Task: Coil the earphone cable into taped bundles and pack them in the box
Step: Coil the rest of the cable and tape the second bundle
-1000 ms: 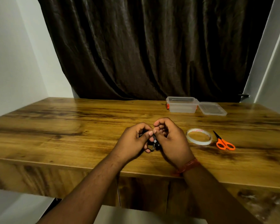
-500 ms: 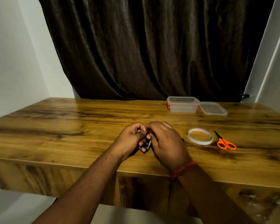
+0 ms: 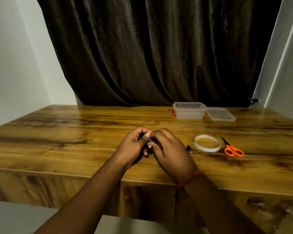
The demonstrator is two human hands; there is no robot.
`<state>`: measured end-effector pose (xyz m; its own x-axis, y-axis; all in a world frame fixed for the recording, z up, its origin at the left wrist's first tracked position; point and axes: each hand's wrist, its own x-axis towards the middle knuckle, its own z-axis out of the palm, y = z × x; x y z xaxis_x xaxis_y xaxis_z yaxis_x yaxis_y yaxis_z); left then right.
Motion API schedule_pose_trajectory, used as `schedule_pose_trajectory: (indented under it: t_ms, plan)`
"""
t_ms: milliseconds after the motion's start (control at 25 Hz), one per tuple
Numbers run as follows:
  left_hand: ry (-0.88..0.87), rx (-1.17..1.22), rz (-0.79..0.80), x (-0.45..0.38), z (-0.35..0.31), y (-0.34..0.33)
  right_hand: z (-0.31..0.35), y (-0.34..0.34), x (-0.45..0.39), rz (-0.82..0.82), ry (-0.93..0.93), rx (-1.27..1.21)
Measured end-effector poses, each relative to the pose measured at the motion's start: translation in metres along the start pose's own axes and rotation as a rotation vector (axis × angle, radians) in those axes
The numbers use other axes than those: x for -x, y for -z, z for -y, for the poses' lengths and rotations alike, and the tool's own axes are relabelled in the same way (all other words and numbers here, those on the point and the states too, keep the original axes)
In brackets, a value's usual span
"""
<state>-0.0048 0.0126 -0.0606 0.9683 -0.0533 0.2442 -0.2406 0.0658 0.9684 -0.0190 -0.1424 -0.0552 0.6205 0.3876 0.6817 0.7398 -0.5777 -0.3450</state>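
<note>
Both hands meet over the middle of the wooden table (image 3: 74, 141). My left hand (image 3: 132, 147) and my right hand (image 3: 171, 152) curl round a small black earphone cable bundle (image 3: 150, 146), mostly hidden between the fingers. A black end of the cable (image 3: 188, 147) pokes out on the table right of my right hand. The clear plastic box (image 3: 189, 110) stands open at the back right, its lid (image 3: 221, 114) lying beside it. A roll of clear tape (image 3: 207, 145) lies right of my hands.
Orange-handled scissors (image 3: 233, 149) lie right of the tape roll. A dark curtain (image 3: 150, 51) hangs behind the table. The table's front edge runs just below my wrists.
My right hand has turned over the bundle, its back now facing up, and both hands stay pressed together. A black cable end now shows beside my right hand.
</note>
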Motion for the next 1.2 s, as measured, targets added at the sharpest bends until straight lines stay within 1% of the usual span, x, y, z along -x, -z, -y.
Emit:
schedule_pose_trajectory:
  t_ms: [80, 200, 240, 320, 400, 480, 520, 640, 720, 880, 960, 1200]
  plan:
    - [-0.016, -0.043, -0.023, 0.002, 0.000, -0.001, -0.001, -0.001, 0.000, 0.053, -0.035, -0.044]
    - [-0.053, -0.113, -0.168, 0.001, -0.001, -0.004, -0.002, -0.003, 0.000, 0.089, -0.087, -0.091]
    - [-0.069, -0.163, -0.235, -0.001, 0.001, -0.004, -0.003, -0.004, 0.000, 0.126, -0.110, -0.099]
    - [-0.101, -0.358, -0.359, -0.004, 0.004, -0.001, -0.004, -0.006, -0.001, 0.211, -0.140, -0.064]
    - [-0.100, -0.492, -0.419, -0.007, 0.007, 0.002, -0.007, -0.008, -0.002, 0.233, -0.158, -0.012]
    - [-0.085, -0.595, -0.442, -0.007, 0.009, 0.001, -0.008, -0.008, -0.003, 0.168, -0.198, -0.012]
    - [-0.083, -0.656, -0.451, -0.007, 0.009, 0.000, -0.009, -0.007, -0.003, 0.104, -0.227, -0.029]
    - [-0.102, -0.774, -0.475, -0.007, 0.009, 0.000, -0.012, -0.002, -0.004, -0.164, -0.295, -0.121]
    - [-0.108, -0.806, -0.486, -0.005, 0.007, -0.001, -0.014, 0.002, -0.004, -0.269, -0.330, -0.158]
    - [-0.056, -0.740, -0.578, 0.000, 0.003, -0.002, -0.013, 0.005, -0.004, -0.342, -0.415, -0.222]
    - [-0.030, -0.713, -0.590, 0.000, 0.002, 0.000, -0.014, 0.006, -0.004, -0.352, -0.425, -0.240]
    - [0.103, -0.688, -0.504, -0.006, 0.011, 0.007, -0.015, 0.006, -0.003, -0.330, -0.438, -0.229]
